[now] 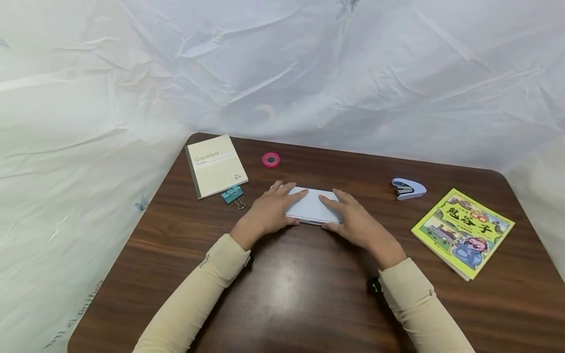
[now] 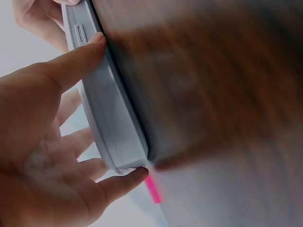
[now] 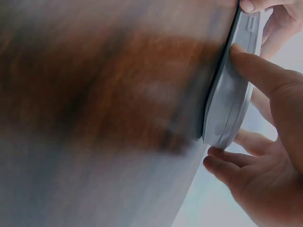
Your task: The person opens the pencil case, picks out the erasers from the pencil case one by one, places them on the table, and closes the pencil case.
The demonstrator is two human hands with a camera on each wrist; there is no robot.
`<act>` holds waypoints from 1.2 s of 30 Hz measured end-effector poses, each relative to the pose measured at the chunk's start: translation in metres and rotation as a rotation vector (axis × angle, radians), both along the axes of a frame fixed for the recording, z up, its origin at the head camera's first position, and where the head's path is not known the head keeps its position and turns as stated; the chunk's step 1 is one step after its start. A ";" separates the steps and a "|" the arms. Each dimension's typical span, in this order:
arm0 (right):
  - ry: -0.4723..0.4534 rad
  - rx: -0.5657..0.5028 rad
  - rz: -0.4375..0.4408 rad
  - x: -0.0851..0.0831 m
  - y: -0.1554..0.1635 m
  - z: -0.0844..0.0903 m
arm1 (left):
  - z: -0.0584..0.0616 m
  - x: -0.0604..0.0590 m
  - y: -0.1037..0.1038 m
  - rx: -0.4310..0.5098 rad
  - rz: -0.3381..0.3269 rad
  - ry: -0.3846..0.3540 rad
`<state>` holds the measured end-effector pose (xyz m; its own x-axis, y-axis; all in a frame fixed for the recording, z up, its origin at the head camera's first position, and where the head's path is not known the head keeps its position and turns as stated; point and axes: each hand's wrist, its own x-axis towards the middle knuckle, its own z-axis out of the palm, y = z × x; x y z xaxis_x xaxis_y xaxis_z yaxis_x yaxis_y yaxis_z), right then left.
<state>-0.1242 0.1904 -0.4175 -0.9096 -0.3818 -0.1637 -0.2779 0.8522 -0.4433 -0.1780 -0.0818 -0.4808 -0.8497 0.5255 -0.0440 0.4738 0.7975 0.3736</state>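
A flat, pale blue-white case (image 1: 314, 206) lies on the brown table between the two hands. My left hand (image 1: 272, 208) holds its left end, the thumb on the near side and the other fingers spread over the top and round the end. At the right end, my right hand (image 1: 355, 220) holds it in much the same way. In the left wrist view the case's grey side (image 2: 111, 109) shows a small raised catch near the left thumb. The right wrist view shows the right thumb against that same side (image 3: 229, 99). What the case contains is hidden.
Left of the hands lie a cream notebook (image 1: 216, 164) and a teal binder clip (image 1: 232, 194). A pink tape roll (image 1: 270, 160) is behind the case. To the right are a pale stapler (image 1: 409, 189) and a yellow-green comic book (image 1: 463, 233). White sheeting (image 1: 282, 73) hangs beyond the table.
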 end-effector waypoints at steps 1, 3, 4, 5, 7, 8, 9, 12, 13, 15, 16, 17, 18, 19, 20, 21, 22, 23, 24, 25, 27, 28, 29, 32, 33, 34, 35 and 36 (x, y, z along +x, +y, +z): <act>0.000 0.006 0.002 0.000 0.000 0.000 | -0.001 -0.002 -0.002 0.005 -0.012 0.009; 0.000 0.016 0.012 -0.001 0.001 0.002 | -0.004 -0.004 -0.004 0.022 -0.031 0.033; 0.002 0.019 0.018 -0.001 0.002 0.002 | -0.005 -0.005 -0.005 0.024 -0.037 0.039; 0.004 0.021 0.025 -0.001 0.003 0.003 | -0.005 -0.006 -0.005 0.023 -0.040 0.044; 0.007 0.017 0.037 -0.002 0.005 0.002 | -0.007 -0.008 -0.005 0.018 -0.047 0.053; 0.011 0.015 0.046 -0.003 0.006 0.002 | -0.007 -0.008 -0.005 0.019 -0.050 0.053; 0.012 0.013 0.052 -0.003 0.006 0.001 | -0.007 -0.008 -0.005 0.020 -0.053 0.050; 0.014 0.014 0.068 -0.005 0.008 0.000 | -0.006 -0.008 -0.005 0.024 -0.059 0.041; 0.014 0.017 0.075 -0.005 0.008 0.001 | -0.005 -0.007 -0.005 0.028 -0.058 0.034; 0.014 0.022 0.087 -0.007 0.008 0.003 | -0.002 -0.006 -0.005 0.039 -0.056 0.022; 0.015 0.026 0.093 -0.007 0.008 0.004 | 0.006 -0.001 -0.005 0.017 -0.055 0.031; 0.017 0.027 0.098 -0.008 0.008 0.005 | 0.011 0.001 -0.005 0.017 -0.056 0.025; 0.020 0.032 0.105 -0.009 0.008 0.006 | 0.015 0.002 -0.004 0.009 -0.057 0.024; 0.023 0.036 0.111 -0.010 0.008 0.006 | 0.017 0.003 -0.004 0.011 -0.055 0.027; 0.025 0.039 0.119 -0.011 0.008 0.007 | 0.019 0.004 -0.003 0.002 -0.053 0.034; 0.025 0.043 0.124 -0.012 0.008 0.008 | 0.017 0.003 -0.005 -0.012 -0.058 0.049; 0.025 0.043 0.129 -0.012 0.009 0.009 | 0.020 0.003 -0.003 -0.024 -0.059 0.049; 0.021 0.039 0.130 -0.013 0.010 0.010 | 0.015 0.000 -0.002 -0.011 -0.059 0.039; 0.017 0.037 0.132 -0.013 0.011 0.011 | 0.015 0.000 -0.002 -0.001 -0.053 0.037; 0.011 0.030 0.134 -0.013 0.012 0.012 | 0.016 0.000 -0.001 0.000 -0.051 0.033; -0.001 0.015 0.133 -0.014 0.014 0.013 | 0.020 0.002 -0.001 -0.005 -0.052 0.020; -0.008 0.006 0.130 -0.014 0.014 0.013 | 0.027 0.004 0.000 0.000 -0.047 -0.001; -0.014 0.000 0.127 -0.014 0.014 0.014 | 0.028 0.005 0.000 0.003 -0.048 -0.006; -0.031 -0.011 0.117 -0.015 0.014 0.015 | 0.027 0.004 -0.002 -0.003 -0.055 0.005; -0.040 -0.013 0.109 -0.015 0.014 0.016 | 0.028 0.004 -0.002 0.000 -0.052 -0.004; -0.045 -0.014 0.101 -0.015 0.014 0.017 | 0.030 0.005 -0.002 0.011 -0.049 -0.012; -0.046 -0.012 0.093 -0.016 0.015 0.018 | 0.032 0.006 -0.002 0.017 -0.045 -0.016; -0.049 -0.011 0.084 -0.016 0.015 0.019 | 0.035 0.007 -0.002 0.030 -0.039 -0.023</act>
